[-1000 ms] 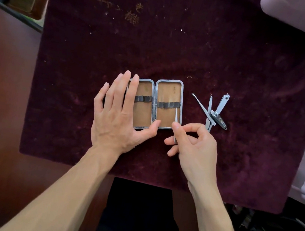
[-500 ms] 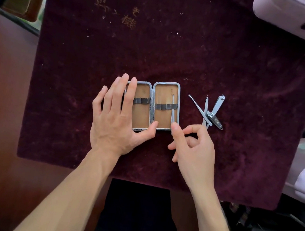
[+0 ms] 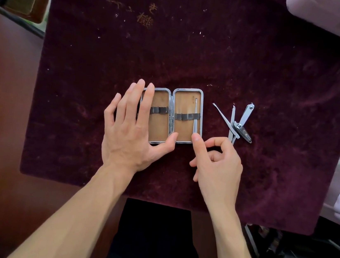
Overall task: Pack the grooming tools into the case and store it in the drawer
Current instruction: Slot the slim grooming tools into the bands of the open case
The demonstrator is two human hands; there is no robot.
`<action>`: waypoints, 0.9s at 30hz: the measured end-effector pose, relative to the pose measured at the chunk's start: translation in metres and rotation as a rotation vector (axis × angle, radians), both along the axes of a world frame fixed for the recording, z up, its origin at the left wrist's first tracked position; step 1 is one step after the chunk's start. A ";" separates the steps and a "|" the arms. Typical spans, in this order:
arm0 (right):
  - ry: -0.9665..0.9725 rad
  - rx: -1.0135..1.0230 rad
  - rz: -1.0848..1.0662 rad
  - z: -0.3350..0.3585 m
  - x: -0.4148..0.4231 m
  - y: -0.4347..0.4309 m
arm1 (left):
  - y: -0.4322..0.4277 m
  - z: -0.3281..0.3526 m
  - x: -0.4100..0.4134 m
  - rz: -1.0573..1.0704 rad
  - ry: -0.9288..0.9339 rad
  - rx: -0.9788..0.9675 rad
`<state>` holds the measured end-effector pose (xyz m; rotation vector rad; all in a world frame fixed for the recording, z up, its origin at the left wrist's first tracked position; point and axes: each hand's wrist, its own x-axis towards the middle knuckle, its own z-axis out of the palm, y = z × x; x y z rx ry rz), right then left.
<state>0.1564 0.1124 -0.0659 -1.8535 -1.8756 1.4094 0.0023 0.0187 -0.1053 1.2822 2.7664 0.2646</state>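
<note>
Table: dark reddish-brown table [image 3: 1,106] under a deep purple velvet cloth [image 3: 196,52], faint gold lettering near its far edge.
Left hand: the left hand [image 3: 130,133] lies flat, fingers spread and gripping nothing, pressing on the case's left half, thumb reaching across its near edge.
Case: the case [image 3: 158,125] lies open like a book in the middle of the cloth, tan lining up, a dark elastic band across each half.
Slim tool: a thin metal pick [image 3: 195,116] sits in the right half, tucked under the band close to the right rim.
Right hand: the right hand [image 3: 217,164] is loosely curled, holding nothing, its forefinger tip touching the pick's near end.
Loose tools: nail clipper [image 3: 244,122], tweezers [image 3: 225,120] and another slim piece lie crossed on the cloth just right of the case.
Far right: a pale lilac box [image 3: 322,14] sits at the cloth's far corner.
</note>
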 end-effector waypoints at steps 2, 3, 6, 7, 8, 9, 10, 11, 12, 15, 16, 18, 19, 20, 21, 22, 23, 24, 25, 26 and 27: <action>-0.009 0.013 0.000 -0.001 -0.001 0.000 | 0.000 0.000 0.000 0.001 0.001 0.004; -0.012 0.016 -0.003 -0.001 -0.002 0.000 | 0.000 0.000 0.000 0.000 0.000 0.005; -0.031 0.036 -0.008 -0.003 -0.004 0.000 | 0.000 0.000 0.000 -0.002 -0.005 0.003; -0.041 0.045 -0.008 -0.004 -0.005 0.001 | 0.000 0.000 0.000 -0.002 -0.005 0.003; -0.048 0.052 -0.008 -0.004 -0.006 0.001 | 0.000 0.000 0.000 -0.002 -0.004 0.003; -0.051 0.057 -0.008 -0.005 -0.006 0.001 | 0.000 0.001 0.000 -0.002 -0.004 0.003; -0.052 0.059 -0.009 -0.005 -0.007 0.001 | 0.000 0.001 0.000 -0.001 -0.004 0.003; -0.054 0.062 -0.009 -0.005 -0.007 0.001 | 0.000 0.001 0.000 -0.001 -0.005 0.001; -0.055 0.065 -0.009 -0.004 -0.007 0.001 | 0.001 0.001 0.000 -0.001 -0.005 0.000; -0.050 0.069 -0.005 -0.004 -0.006 0.001 | 0.001 0.002 0.001 0.000 0.000 0.000; -0.047 0.069 -0.003 -0.004 -0.006 0.001 | 0.001 0.002 0.000 0.000 0.001 0.000; -0.039 0.066 0.000 -0.004 -0.005 0.001 | 0.001 0.001 0.001 -0.001 0.002 -0.003; -0.037 0.066 0.002 -0.004 -0.005 0.001 | 0.001 0.001 0.001 0.000 0.003 -0.005; -0.036 0.066 0.004 -0.004 -0.005 0.001 | 0.001 0.001 0.001 0.001 0.003 -0.007; -0.035 0.064 0.003 -0.004 -0.005 0.001 | 0.001 0.001 0.001 0.002 0.003 -0.010; -0.032 0.060 0.001 -0.004 -0.004 0.001 | 0.001 0.001 0.001 0.002 0.003 -0.012; -0.029 0.058 0.000 -0.005 -0.004 0.001 | 0.001 0.001 0.001 0.001 0.003 -0.012; -0.027 0.058 0.002 -0.005 -0.005 0.001 | 0.001 0.001 0.001 0.002 0.003 -0.011; -0.025 0.060 0.005 -0.005 -0.005 0.001 | 0.001 0.001 0.001 0.003 0.002 -0.010; -0.024 0.061 0.008 -0.005 -0.005 0.001 | 0.001 0.001 0.001 0.003 0.002 -0.009; -0.023 0.059 0.009 -0.005 -0.004 0.001 | 0.001 0.001 0.001 0.003 0.001 -0.010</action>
